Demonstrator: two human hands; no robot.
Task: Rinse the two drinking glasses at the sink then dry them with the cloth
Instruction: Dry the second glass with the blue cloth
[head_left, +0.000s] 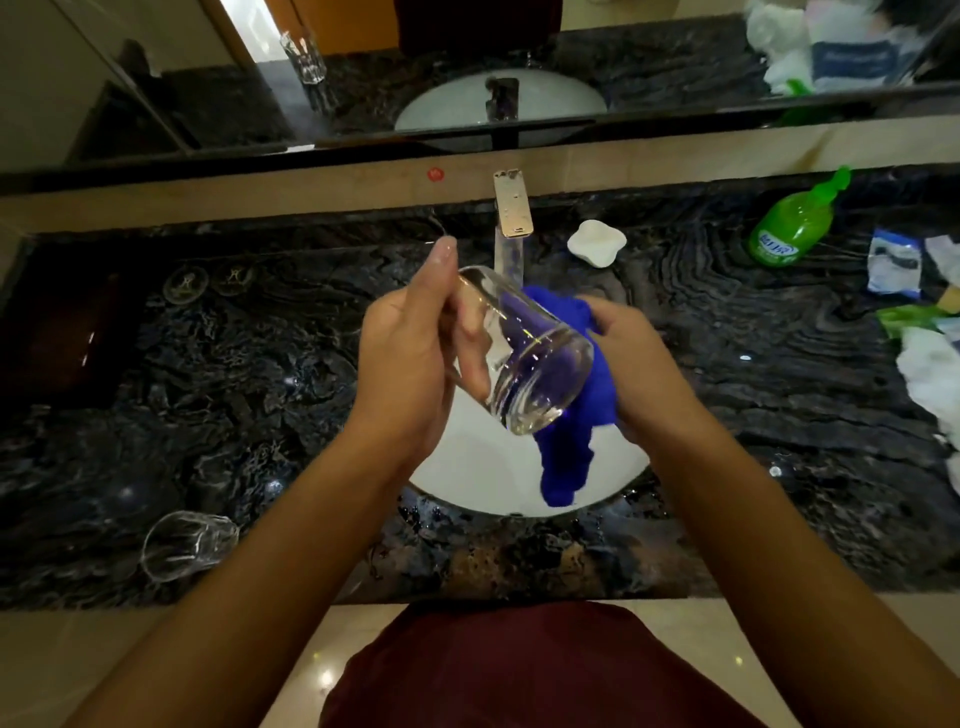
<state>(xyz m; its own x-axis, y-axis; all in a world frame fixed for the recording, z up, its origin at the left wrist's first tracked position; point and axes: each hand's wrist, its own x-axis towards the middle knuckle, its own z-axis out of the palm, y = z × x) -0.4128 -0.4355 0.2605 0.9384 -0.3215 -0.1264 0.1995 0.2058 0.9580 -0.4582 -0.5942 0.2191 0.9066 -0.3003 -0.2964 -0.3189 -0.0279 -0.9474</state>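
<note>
- Your left hand grips the tilted glass over the sink.
- Your right hand holds the blue cloth against it: drying underway.
- Second glass waits on the tabletop.

Fingers and cloth partly hidden

The right hand fingers vanish behind the blue cloth; packets at the counter's right edge blur.

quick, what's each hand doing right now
Left hand: holding the glass, tilted over the sink.
Right hand: gripping the blue cloth against the glass.
</note>
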